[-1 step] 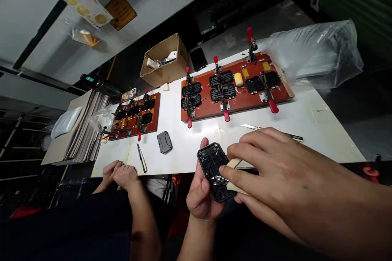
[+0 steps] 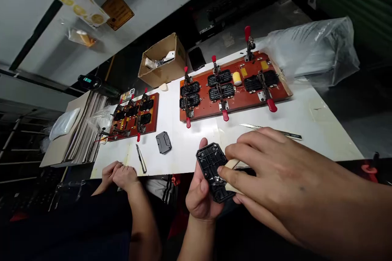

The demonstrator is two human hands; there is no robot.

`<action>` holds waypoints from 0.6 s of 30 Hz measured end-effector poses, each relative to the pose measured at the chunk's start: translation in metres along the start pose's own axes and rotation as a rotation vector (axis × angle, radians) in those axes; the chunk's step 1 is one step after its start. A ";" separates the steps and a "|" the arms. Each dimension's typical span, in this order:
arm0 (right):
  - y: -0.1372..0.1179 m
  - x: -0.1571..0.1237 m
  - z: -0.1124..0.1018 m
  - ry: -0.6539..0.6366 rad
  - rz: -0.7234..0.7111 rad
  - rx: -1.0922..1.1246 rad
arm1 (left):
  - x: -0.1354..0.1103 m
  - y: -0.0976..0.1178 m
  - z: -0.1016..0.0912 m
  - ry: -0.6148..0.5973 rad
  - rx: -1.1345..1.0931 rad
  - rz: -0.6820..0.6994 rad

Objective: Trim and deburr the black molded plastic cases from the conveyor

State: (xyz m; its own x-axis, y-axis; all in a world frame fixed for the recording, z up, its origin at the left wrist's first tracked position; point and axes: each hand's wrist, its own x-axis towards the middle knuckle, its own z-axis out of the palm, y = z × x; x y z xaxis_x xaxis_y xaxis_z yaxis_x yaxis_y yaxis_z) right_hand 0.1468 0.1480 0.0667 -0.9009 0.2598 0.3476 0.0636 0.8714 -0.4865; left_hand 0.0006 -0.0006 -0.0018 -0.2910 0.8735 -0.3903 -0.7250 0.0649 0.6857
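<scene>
My left hand is closed around a black ribbed plastic part, held inner side up just off the near edge of the white table. My right hand pinches a small tool with a pale handle. The tool's metal tip rests on the lower middle of the part. My right fingers cover most of the tool and the part's right side.
A red-brown clamp board with black parts and red-handled toggle clamps lies ahead, a second board to the left. Another person's hands rest at the table edge, near a knife and a loose black part. A cardboard box and a plastic bag stand behind.
The view has shifted very slightly. Both hands keep the same hold on the part and the tool.
</scene>
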 end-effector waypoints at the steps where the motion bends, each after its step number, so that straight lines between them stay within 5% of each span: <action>1: 0.000 0.003 -0.004 -0.013 -0.012 -0.048 | 0.000 -0.001 -0.001 -0.020 0.002 -0.012; 12: 0.006 -0.006 0.010 -0.003 -0.059 -0.132 | -0.001 -0.008 -0.012 -0.002 0.087 -0.100; 18: 0.009 -0.012 0.011 -0.010 -0.078 -0.004 | -0.004 -0.008 -0.026 -0.090 0.090 -0.193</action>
State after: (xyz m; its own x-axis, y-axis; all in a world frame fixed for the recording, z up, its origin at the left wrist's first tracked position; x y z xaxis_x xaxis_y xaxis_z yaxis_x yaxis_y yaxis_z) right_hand 0.1533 0.1482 0.0500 -0.9073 0.1874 0.3763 -0.0047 0.8906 -0.4548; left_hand -0.0083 -0.0170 -0.0218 -0.0926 0.8798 -0.4662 -0.7019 0.2744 0.6573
